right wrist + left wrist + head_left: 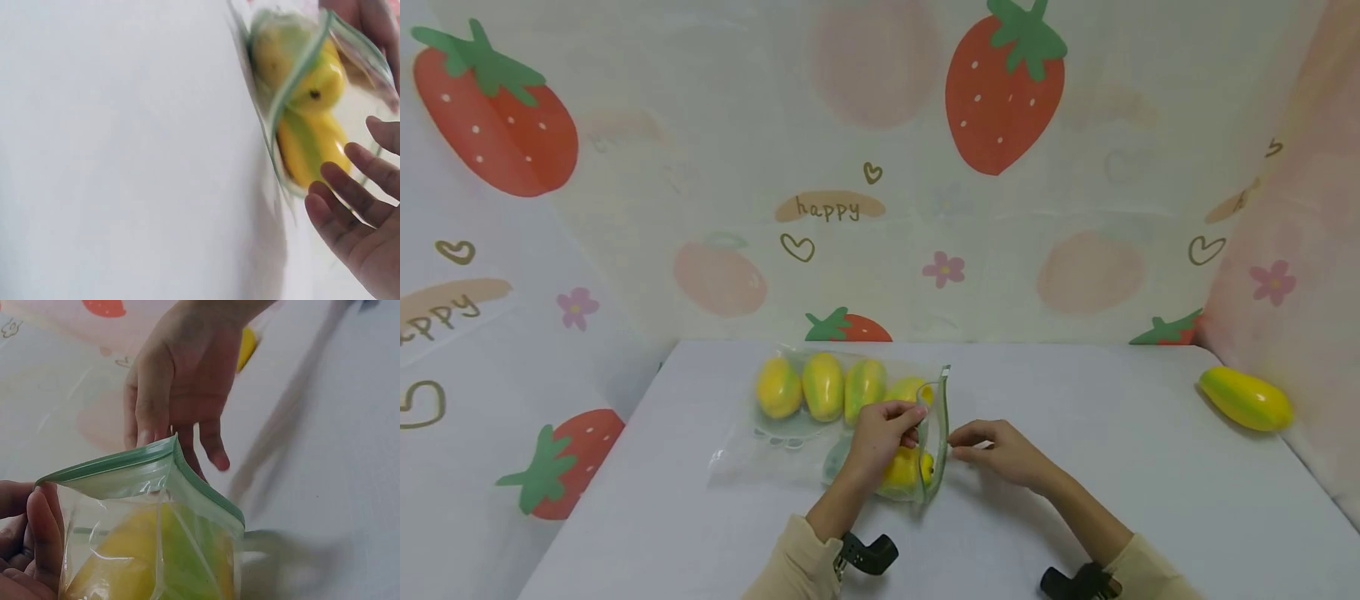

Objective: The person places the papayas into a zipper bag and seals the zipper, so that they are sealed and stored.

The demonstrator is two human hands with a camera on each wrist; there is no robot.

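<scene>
A clear zip bag with a green zip edge lies on the table, its mouth gaping to the right. Inside it are several yellow-green papayas. My left hand pinches the upper lip of the bag's mouth between thumb and fingers. Just right of the mouth is my right hand; its fingers are spread and relaxed in the right wrist view, with nothing held. From the left wrist view, that thumb lies close to the zip; whether it touches, I cannot tell.
One more papaya lies near the right edge of the white table. Walls of printed cloth with strawberries stand behind and at both sides.
</scene>
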